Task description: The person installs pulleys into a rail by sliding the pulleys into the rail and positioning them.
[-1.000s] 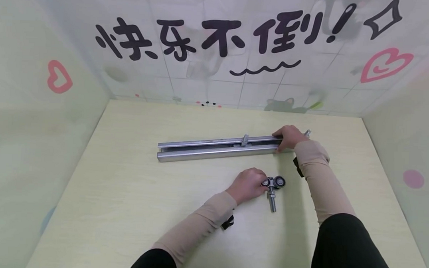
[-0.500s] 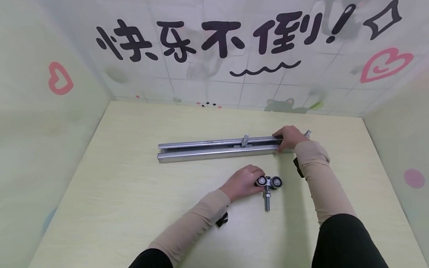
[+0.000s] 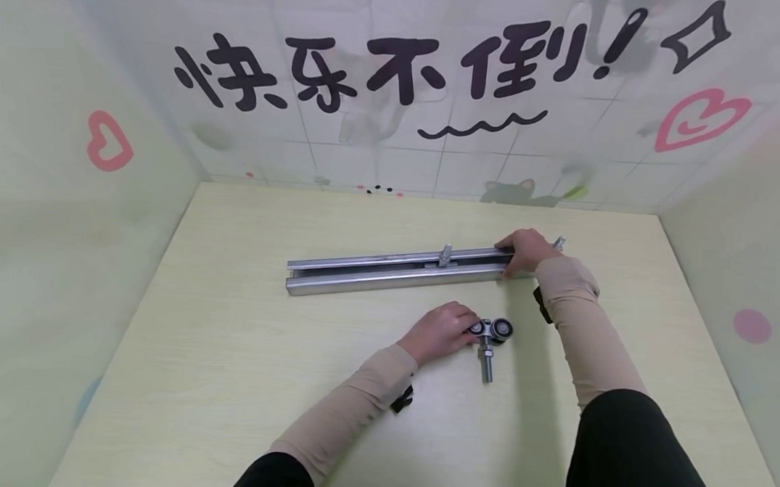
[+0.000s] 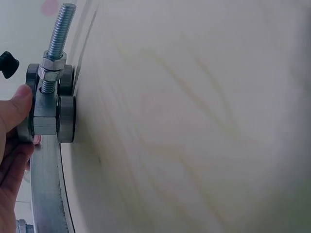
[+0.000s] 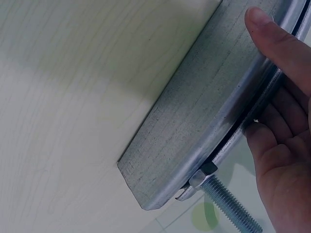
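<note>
My left hand (image 3: 440, 331) pinches a wheeled trolley roller (image 3: 502, 330) by its left-side wheels, in front of the rail. In the left wrist view, the roller's threaded bolt (image 4: 62, 30) with its nuts sticks out from the block between the wheels. A slotted silver metal track rail (image 3: 362, 279) lies across the table, its slot facing up. Near the rail's right end, my right hand (image 3: 527, 249) grips it, thumb on the near wall in the right wrist view. One bolt (image 3: 445, 255) rises from the slot mid-rail, another bolt (image 5: 228, 204) at the right end.
The pale wooden table (image 3: 227, 382) is bounded by a printed back wall (image 3: 393, 164) and by side walls on the left and right. Both forearms reach in from the front, the right one passing to the right of the roller.
Compared with one second ago, my left hand and the roller have shifted a little to the left, and the roller's bolt points more straight toward me. My right hand and the rail stay put.
</note>
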